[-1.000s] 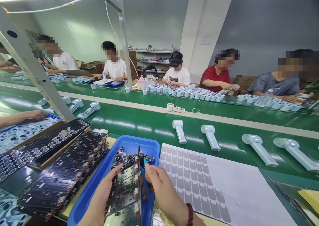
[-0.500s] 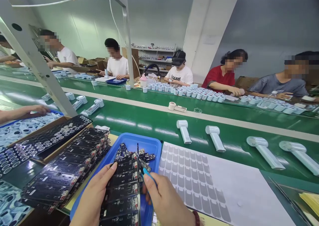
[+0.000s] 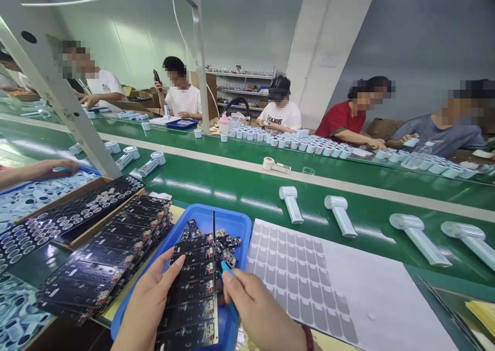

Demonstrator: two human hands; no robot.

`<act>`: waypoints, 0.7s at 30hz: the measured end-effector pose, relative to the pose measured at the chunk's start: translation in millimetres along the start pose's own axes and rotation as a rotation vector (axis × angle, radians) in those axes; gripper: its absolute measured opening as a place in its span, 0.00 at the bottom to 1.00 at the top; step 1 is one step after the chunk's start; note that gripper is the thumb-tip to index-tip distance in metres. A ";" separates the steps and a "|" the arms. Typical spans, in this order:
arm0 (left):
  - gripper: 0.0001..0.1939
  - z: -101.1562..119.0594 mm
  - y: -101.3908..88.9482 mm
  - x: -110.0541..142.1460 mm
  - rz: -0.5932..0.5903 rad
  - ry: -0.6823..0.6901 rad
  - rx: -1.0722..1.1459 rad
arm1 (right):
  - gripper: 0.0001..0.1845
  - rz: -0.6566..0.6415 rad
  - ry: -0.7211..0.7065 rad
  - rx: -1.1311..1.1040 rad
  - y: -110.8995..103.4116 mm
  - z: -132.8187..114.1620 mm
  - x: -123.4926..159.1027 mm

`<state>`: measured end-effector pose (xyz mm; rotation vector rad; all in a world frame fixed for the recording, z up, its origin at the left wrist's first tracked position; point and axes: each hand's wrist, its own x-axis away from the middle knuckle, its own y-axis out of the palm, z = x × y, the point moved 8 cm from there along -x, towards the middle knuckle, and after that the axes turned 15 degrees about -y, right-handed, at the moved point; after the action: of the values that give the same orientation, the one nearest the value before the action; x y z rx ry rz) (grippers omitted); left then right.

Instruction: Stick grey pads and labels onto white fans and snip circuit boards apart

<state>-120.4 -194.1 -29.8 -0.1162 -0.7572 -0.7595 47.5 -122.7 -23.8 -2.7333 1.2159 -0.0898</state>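
Note:
Over a blue tray (image 3: 126, 302), my left hand (image 3: 149, 294) is closed on the left edge of a black circuit board panel (image 3: 187, 289), thumb on top. The panel is tilted and divided into several strips, with small white and red parts along its right side. My right hand (image 3: 257, 302) is closed around blue-handled pliers (image 3: 231, 289) at the panel's right edge. Their jaws are mostly hidden behind the panel's edge rail. Small separated circuit boards (image 3: 228, 245) lie loose in the tray, just beyond the panel.
To the left stands a stack of circuit board panels (image 3: 96, 253), beside a box with black ring sheets (image 3: 50, 219). A sheet of grey stickers (image 3: 288, 273) and tweezers (image 3: 444, 304) lie right. Light-blue fan housings (image 3: 340, 217) rest on the green conveyor (image 3: 216, 170). Co-workers sit opposite; another person's hand (image 3: 50, 170) is left.
A loose small board now lies in the tray near the pliers' tip. My right hand and the pliers have shifted slightly down. Across the conveyor, a co-worker has raised a dark tool.

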 end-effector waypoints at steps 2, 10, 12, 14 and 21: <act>0.24 -0.3 0.5 1.7 -0.001 -0.008 0.028 | 0.37 0.036 0.025 0.107 -1.6 3.4 6.5; 0.16 -39.5 16.6 4.6 -0.081 -0.357 0.106 | 0.38 0.025 0.109 -0.659 36.8 22.2 -5.3; 0.15 -37.2 14.0 6.4 -0.023 -0.343 0.142 | 0.36 0.028 0.048 -0.560 30.3 21.1 -8.9; 0.16 -24.2 8.3 8.8 0.033 -0.230 0.162 | 0.34 0.004 -0.035 -0.366 20.0 15.1 -8.7; 0.38 6.6 -0.3 12.2 0.000 0.039 0.012 | 0.35 -0.154 0.009 0.026 6.3 -5.6 18.0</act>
<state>-118.6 -199.1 -17.0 -0.0907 -0.7249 -0.7556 54.3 -140.8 -19.4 -2.8023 0.9977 -0.1347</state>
